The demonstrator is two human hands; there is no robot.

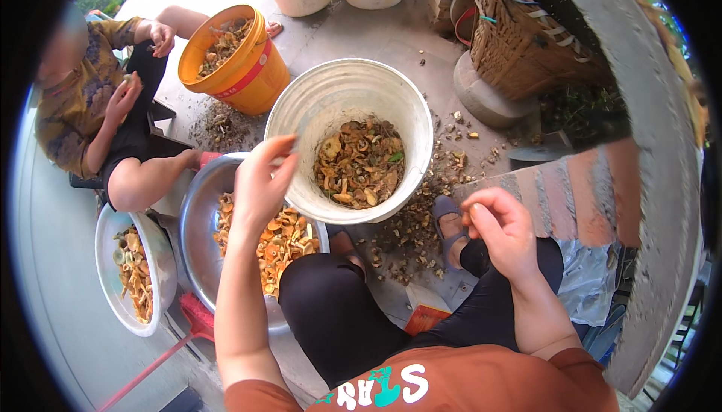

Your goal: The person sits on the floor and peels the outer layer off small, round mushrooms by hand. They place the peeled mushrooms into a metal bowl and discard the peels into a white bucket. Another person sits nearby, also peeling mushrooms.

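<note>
A white plastic bucket (pixel 344 90) stands before me, tilted to show orange-brown mushrooms (pixel 361 164) mixed with debris at its bottom. My left hand (pixel 265 181) is raised at the bucket's left rim, thumb and forefinger close together. Motion blurs its fingertips, so whether they hold anything is unclear. Above my right knee, my right hand (pixel 503 229) has its fingers curled and the thumb against the forefinger; any small piece between them is hidden. Beneath my left forearm sits a steel basin (pixel 194 243) of orange mushrooms (pixel 285 243).
At the left a seated person (pixel 96 90) handles small pieces beside an orange bucket (pixel 259 73) of mushrooms. A white basin (pixel 163 265) and red broom (pixel 197 316) lie nearer. Scraps (pixel 406 243) litter the floor. Rightward are a woven basket (pixel 519 45) and brick ledge (pixel 586 192).
</note>
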